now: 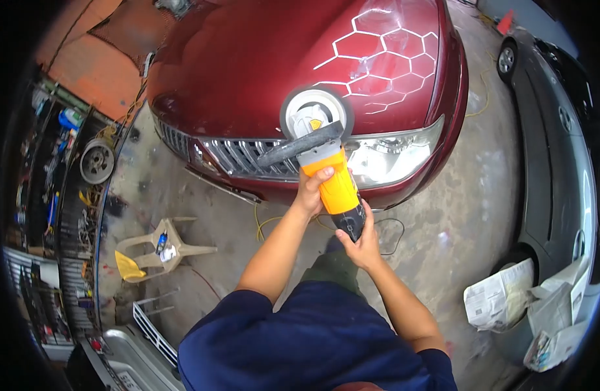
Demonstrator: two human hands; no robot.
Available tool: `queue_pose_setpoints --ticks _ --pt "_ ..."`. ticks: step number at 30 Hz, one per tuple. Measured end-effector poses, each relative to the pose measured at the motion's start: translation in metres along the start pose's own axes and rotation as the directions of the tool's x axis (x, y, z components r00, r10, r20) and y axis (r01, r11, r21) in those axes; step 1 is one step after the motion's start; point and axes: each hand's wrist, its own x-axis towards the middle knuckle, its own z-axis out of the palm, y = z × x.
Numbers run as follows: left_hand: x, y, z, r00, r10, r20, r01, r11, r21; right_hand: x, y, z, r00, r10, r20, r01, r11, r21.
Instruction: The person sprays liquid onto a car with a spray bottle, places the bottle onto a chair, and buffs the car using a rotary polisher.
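Observation:
An orange and black polisher [338, 189] is held out over the front of the dark red car [241, 72]. My left hand [311, 189] is closed around the orange body just behind the head, thumb on top. Farther back, my right hand [361, 240] grips the black rear end. The round pad [291, 112] has a blurred edge and overlaps the hood's front edge above the grille [238, 153]. A dark bar handle crosses the polisher's head. White hexagon lines [385, 62] mark the hood, and the headlight [394, 156] lies right of the tool.
A beige plastic chair [173, 251] with a blue bottle and yellow cloth stands at left. Cluttered shelves [52, 163] and a wheel rim [97, 161] line the left wall. At right is a grey car [554, 156] with newspaper sheets [499, 296]. A cord [401, 238] trails on the floor.

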Motion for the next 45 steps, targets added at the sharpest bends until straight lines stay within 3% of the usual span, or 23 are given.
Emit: queue_pose_setpoints --ticks 3,9,11,15,16,18,19,20,21,24,25,27,30,34,35,38,40,45 --pt "-0.002 0.006 -0.027 0.997 -0.06 0.043 0.062 0.997 -0.037 0.002 -0.015 0.014 0.999 0.032 0.023 -0.032 0.999 0.001" --pt "-0.032 0.017 -0.063 0.996 -0.052 -0.071 0.05 0.998 -0.03 -0.002 -0.028 0.04 0.977 0.182 0.112 -0.18 0.983 -0.031" --pt "-0.029 0.019 -0.073 0.996 -0.062 -0.062 0.061 0.998 -0.021 -0.001 -0.03 0.05 0.988 0.147 0.054 -0.146 0.989 -0.011" --pt "-0.008 0.026 -0.06 0.956 -0.254 0.147 0.254 0.967 0.023 -0.011 -0.028 0.063 0.984 0.08 -0.158 -0.088 0.995 -0.042" --pt "-0.001 0.025 -0.041 0.951 -0.266 0.158 0.266 0.964 0.022 -0.018 -0.024 0.063 0.97 0.113 -0.217 -0.118 0.993 -0.012" --pt "0.016 0.016 -0.008 0.938 -0.296 0.179 0.257 0.942 0.215 -0.032 -0.014 0.059 0.928 0.173 -0.331 -0.166 0.985 0.05" --pt "0.024 0.005 0.011 0.95 -0.258 0.176 0.203 0.938 0.281 -0.034 -0.02 0.05 0.907 0.171 -0.385 -0.165 0.985 0.047" --pt "0.031 -0.006 0.03 0.961 -0.215 0.175 0.145 0.928 0.344 -0.04 -0.013 0.046 0.88 0.219 -0.421 -0.159 0.972 0.173" --pt "0.041 -0.012 0.051 0.944 -0.261 0.203 0.203 0.942 0.267 -0.042 -0.001 0.039 0.862 0.222 -0.455 -0.143 0.969 0.201" --pt "0.068 -0.05 0.094 0.96 -0.185 0.209 0.133 0.962 0.238 -0.043 0.007 0.004 0.827 0.233 -0.512 -0.164 0.97 0.177" --pt "0.075 -0.056 0.106 0.969 -0.155 0.193 0.109 0.967 0.23 -0.037 0.004 -0.005 0.807 0.261 -0.529 -0.123 0.952 0.282" --pt "0.09 -0.061 0.125 0.983 -0.092 0.161 0.056 0.974 0.218 -0.024 -0.006 -0.03 0.82 0.214 -0.531 -0.131 0.973 0.191" --pt "0.111 -0.044 0.141 0.986 -0.114 0.118 0.086 0.972 0.219 0.002 -0.02 -0.051 0.827 0.121 -0.549 -0.078 0.992 0.101" --pt "0.136 -0.002 0.138 0.987 -0.117 0.11 0.1 0.984 0.146 0.038 -0.067 -0.063 0.87 0.126 -0.477 -0.125 0.992 0.035" --pt "0.146 -0.007 0.124 0.995 -0.052 0.088 0.04 0.989 0.139 0.047 -0.069 -0.062 0.883 0.05 -0.467 -0.076 0.996 -0.038" --pt "0.143 0.025 0.105 1.0 0.018 0.009 -0.019 0.994 0.104 0.063 -0.101 -0.055 0.926 0.125 -0.355 -0.133 0.991 0.002" --pt "0.134 0.041 0.078 1.0 0.002 0.021 -0.004 0.995 0.096 0.066 -0.115 -0.045 0.948 0.183 -0.26 -0.2 0.979 -0.044" --pt "0.072 0.064 0.027 0.996 -0.083 -0.014 0.083 0.996 -0.042 0.052 -0.117 -0.016 0.987 0.127 -0.094 -0.143 0.973 -0.183"
